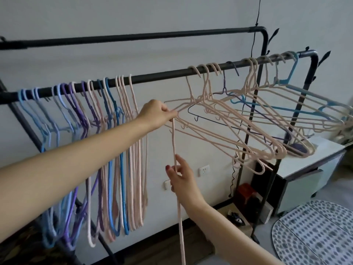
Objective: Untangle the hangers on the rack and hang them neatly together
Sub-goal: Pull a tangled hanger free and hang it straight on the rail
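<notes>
One pink hanger was held edge-on below the front rail, probably so it could be slid free of the tangled pink cluster hanging to the right. Its upper end was pinched in the left hand, closed narrowly. The right hand, loosely half-open, was curled around its lower run. Sorted hangers hung together at the left.
</notes>
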